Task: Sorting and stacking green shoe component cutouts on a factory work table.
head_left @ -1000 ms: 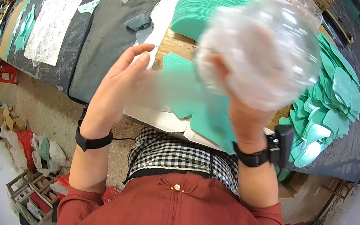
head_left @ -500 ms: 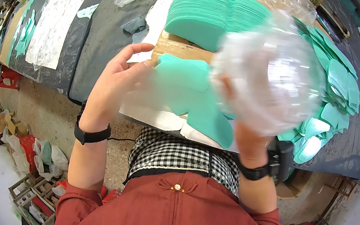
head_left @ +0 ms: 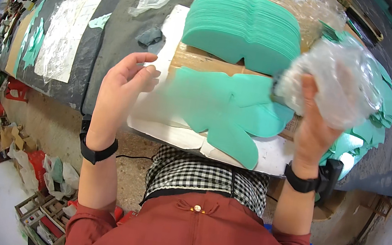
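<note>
The right hand (head_left: 314,133) is gripping a crumpled clear plastic bundle (head_left: 336,75) above the right side of the table (head_left: 372,176); its thumb is showing, while the plastic is largely hiding its other fingers. The left hand (head_left: 123,82) is hovering by a white sheet (head_left: 154,128), its fingers half curled and visibly holding nothing. Between the hands, flat green pieces (head_left: 224,104) are lying partly on the sheet. Behind them a green stack (head_left: 244,27) is standing; a loose green heap (head_left: 385,109) is lying at right.
</note>
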Demonstrator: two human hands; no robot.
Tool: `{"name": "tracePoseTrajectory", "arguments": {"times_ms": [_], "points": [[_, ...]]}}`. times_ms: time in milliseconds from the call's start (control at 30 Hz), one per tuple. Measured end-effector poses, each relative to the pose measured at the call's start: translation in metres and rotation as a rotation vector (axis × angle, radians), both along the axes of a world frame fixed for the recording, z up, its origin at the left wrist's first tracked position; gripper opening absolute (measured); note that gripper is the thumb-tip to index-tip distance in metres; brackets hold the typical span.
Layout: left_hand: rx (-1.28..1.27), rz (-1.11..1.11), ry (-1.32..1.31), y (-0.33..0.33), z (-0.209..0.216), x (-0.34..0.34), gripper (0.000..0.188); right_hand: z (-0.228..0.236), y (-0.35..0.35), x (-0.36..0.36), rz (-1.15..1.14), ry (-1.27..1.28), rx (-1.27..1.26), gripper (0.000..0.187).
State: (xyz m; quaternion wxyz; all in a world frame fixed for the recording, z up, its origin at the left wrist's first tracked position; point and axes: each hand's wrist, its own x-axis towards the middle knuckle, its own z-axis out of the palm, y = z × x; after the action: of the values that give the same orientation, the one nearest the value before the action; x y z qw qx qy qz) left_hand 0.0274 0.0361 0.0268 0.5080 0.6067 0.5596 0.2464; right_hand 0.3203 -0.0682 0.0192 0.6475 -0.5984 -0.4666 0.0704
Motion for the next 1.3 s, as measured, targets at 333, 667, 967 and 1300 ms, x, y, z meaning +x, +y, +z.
{"name": "tracePoseTrajectory", "arguments": {"times_ms": [333,667,967,1300], "points": [[-0.126,-0.076,-0.018,-0.007,-0.024,-0.005,0.029,-0.010,0.034,-0.080,0.324,-0.210,-0.092,0.041],[-0.318,-0.036,-0.278,0.001,-0.008,0.015,0.034,0.003,-0.015,0.002,-0.113,-0.095,-0.025,0.038],[-0.388,0.028,-0.306,-0.007,0.011,0.012,0.054,-0.009,-0.003,-0.075,0.617,0.912,0.349,0.050],[-0.358,-0.028,-0.399,0.001,0.002,0.017,0.042,-0.026,-0.007,-0.043,0.270,-0.162,0.024,0.059]]}}
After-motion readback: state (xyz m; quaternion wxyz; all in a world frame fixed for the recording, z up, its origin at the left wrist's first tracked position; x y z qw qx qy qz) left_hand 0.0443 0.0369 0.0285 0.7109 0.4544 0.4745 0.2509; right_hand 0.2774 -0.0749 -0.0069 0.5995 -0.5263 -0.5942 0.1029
